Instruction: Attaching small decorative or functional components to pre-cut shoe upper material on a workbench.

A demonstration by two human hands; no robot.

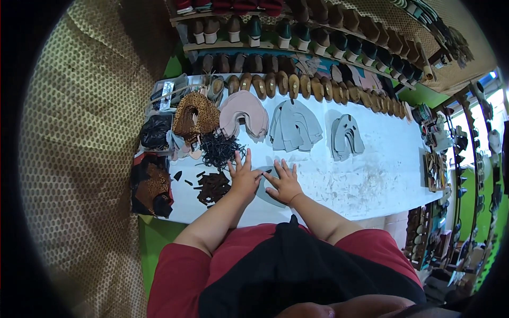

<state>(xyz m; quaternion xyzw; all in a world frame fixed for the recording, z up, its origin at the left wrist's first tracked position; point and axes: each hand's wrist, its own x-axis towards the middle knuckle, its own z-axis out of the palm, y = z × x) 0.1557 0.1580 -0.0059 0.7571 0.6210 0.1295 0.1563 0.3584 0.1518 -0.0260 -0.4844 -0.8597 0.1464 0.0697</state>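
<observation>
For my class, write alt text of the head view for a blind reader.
A person's left hand and right hand meet at a small dark piece over a white table. Beyond lie black strips, a leopard-print pile, a pink stack and grey stacks, with brown shoe-shaped forms behind.

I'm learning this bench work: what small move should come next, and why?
Perhaps steady the small dark piece between the left hand and right hand: it shows where their nearest fingers come together, and a firm grip cannot be made out.
</observation>
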